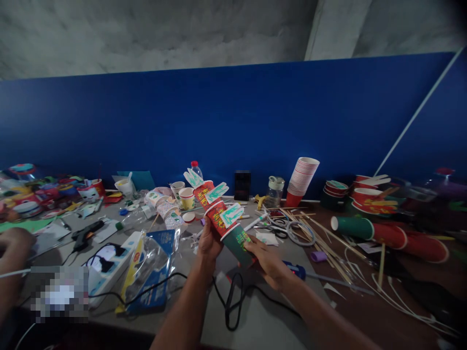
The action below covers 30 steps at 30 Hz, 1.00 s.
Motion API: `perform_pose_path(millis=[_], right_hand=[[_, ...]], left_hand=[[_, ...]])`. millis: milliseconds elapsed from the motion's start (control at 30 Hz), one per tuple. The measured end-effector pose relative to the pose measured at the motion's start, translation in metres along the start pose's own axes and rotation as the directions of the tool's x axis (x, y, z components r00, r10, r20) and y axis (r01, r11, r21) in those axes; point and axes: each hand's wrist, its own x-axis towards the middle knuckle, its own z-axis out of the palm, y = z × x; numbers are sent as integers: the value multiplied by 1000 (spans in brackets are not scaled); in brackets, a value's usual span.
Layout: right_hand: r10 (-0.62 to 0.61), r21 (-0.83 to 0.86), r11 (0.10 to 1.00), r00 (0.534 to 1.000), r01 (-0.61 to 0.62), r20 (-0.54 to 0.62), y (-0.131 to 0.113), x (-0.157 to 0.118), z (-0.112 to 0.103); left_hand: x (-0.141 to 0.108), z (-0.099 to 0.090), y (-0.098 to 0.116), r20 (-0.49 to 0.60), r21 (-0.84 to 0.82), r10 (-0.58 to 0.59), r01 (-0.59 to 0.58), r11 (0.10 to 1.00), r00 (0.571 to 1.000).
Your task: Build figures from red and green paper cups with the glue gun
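Between my two hands tilts a joined row of paper cups [218, 213], red at the upper part and green at the lower end, with white paper pieces coloured green sticking out from it. My left hand [210, 241] is closed around the red middle part from below. The green end lies in my right hand [265, 260], whose fingers wrap its side. Behind the row stand two small paper cups [187, 198] and a bottle with a red cap [194, 166]. Part of each hand's grip is hidden behind the cups.
A tall stack of paper cups [302, 177] stands by the blue partition, beside a glass jar [275, 192]. Wooden sticks [324, 243], scissors [279, 231] and another red-green cup row [390, 236] lie right. Leftward are a glue gun [85, 234], a power strip [113, 267] and another person's arm [12, 262].
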Motion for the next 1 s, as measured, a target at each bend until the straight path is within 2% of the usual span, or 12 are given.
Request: perform_pose_path(millis=[200, 533, 867, 1000], right_hand=[[24, -10, 1000, 1000, -24, -12, -2, -2, 0], [16, -14, 1000, 1000, -16, -16, -2, -2, 0], [-14, -23, 1000, 1000, 15, 9, 1, 0, -2], [-27, -34, 999, 999, 28, 19, 2, 1, -3]], left_hand=[[1, -3, 1, 22, 8, -12, 11, 1000, 1000], [-1, 5, 1, -44, -11, -7, 6, 1000, 999], [1, -3, 1, 22, -9, -22, 22, 1000, 1000], [1, -3, 2, 17, -8, -23, 24, 1000, 1000]])
